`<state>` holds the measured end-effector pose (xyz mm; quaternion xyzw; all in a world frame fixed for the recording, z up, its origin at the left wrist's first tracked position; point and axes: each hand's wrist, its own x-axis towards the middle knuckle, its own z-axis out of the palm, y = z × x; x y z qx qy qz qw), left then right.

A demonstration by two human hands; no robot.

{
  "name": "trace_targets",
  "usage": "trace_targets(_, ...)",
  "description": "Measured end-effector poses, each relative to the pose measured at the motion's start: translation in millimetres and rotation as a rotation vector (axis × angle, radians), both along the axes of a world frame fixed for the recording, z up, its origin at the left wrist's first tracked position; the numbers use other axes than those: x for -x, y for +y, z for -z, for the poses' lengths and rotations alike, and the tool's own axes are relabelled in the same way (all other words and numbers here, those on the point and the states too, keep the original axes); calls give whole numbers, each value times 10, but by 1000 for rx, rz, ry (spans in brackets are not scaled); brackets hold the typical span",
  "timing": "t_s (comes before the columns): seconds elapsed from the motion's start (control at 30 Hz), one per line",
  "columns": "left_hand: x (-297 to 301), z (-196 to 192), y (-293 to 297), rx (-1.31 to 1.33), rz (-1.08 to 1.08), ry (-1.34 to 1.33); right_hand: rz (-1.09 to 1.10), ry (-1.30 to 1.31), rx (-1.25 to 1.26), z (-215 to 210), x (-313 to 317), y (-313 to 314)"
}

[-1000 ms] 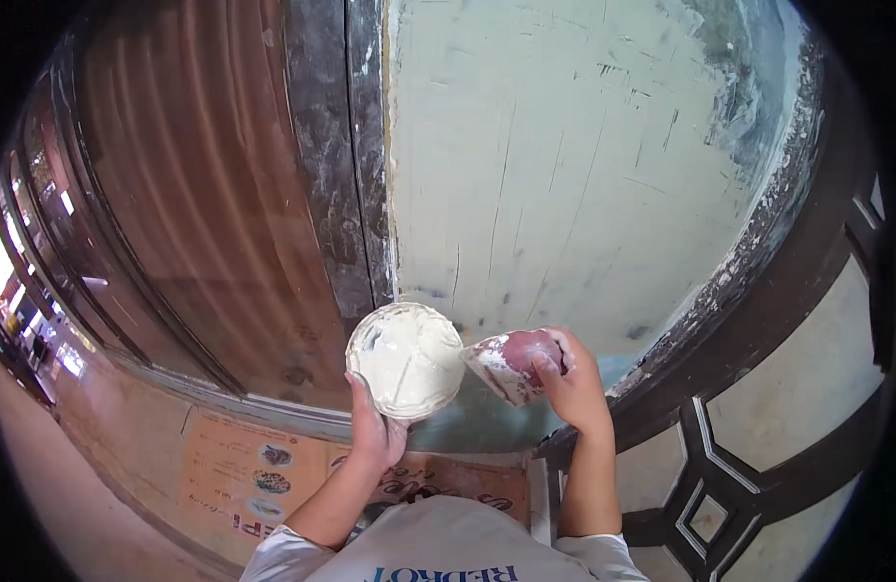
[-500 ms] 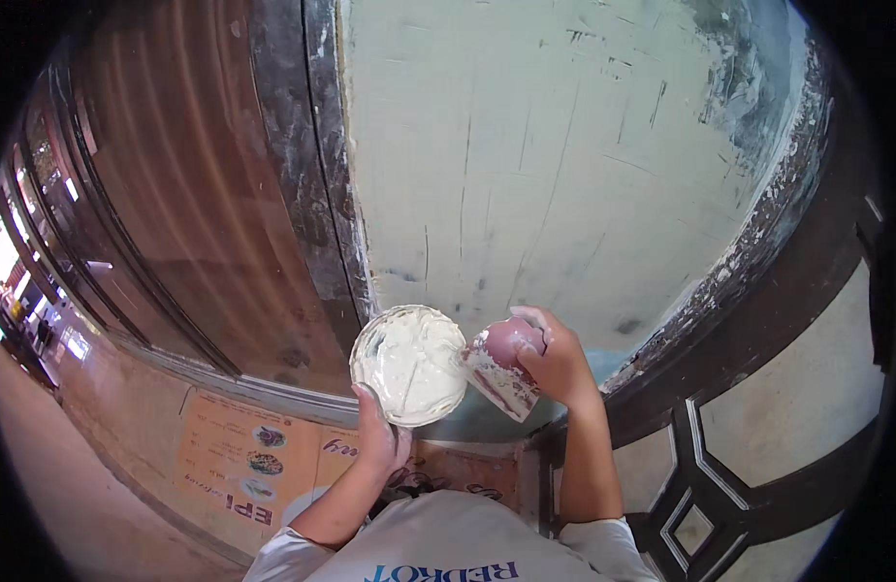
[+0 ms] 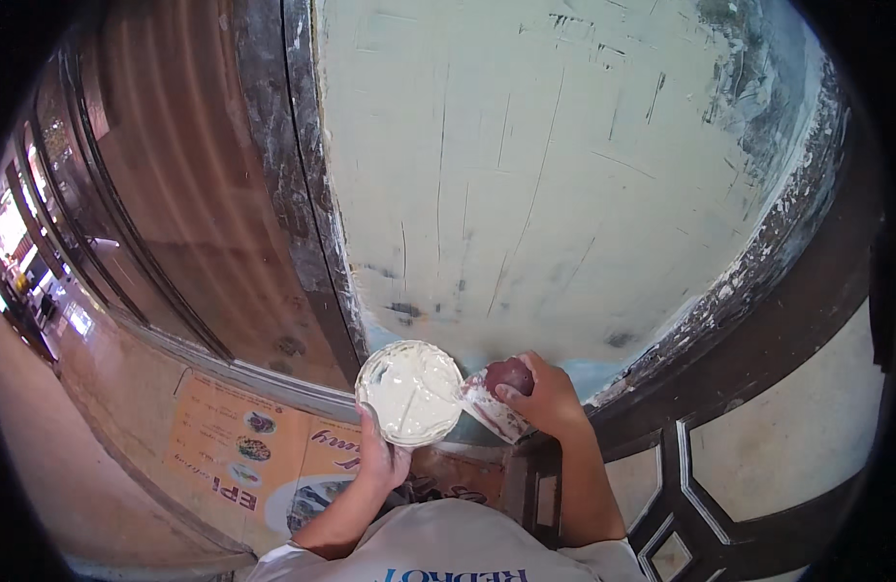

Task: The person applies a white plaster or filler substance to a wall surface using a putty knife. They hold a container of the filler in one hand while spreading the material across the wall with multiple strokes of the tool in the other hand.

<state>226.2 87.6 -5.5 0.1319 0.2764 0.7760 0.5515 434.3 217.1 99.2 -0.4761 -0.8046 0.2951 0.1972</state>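
My left hand (image 3: 382, 451) is wrapped round the lower left side of a round tub of creamy white putty (image 3: 409, 393), thumb up along its rim. The putty fills the tub close to the top, with a groove across its surface. In my right hand (image 3: 548, 398) is a putty knife (image 3: 506, 383) with a reddish rounded grip and a wide blade smeared with putty. Its blade edge is at the tub's right rim; whether they touch I cannot tell. Ahead is a pale panel (image 3: 487, 194) coated with filler, marked by thin dark scratches and grey spots.
A dark, putty-flecked frame borders the panel, its left post (image 3: 288, 155) standing beside brown glass (image 3: 176, 175). On the right is dark woodwork with pale inset panels (image 3: 773, 417). An orange printed banner (image 3: 215, 441) lies on the floor at lower left.
Both hands, with the tub and putty knife, have moved lower in the view. The knife has turned slightly beside the tub's rim. The panel appears shifted left as my view moves.
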Motion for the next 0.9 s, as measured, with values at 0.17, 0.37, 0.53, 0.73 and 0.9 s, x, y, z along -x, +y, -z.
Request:
trace_targets(0.17, 116, 80, -83, -33, -29, -101, -36, 57, 8, 207, -54, 79)
trace_targets(0.37, 329, 159, -250, -37, -74, -92, 10, 313, -201, 674, 253, 193)
trace_targets(0.53, 524, 199, -479, 39, -52, -52, 96, 372, -269, 537, 745, 166)
trace_targets(0.73, 957, 253, -535, 27, -62, 31, 22, 330, -736, 189, 1167, 225)
trace_targets(0.9, 1283, 77, -538, 1, 3, 46, 111, 223, -941, -410, 1273, 406)
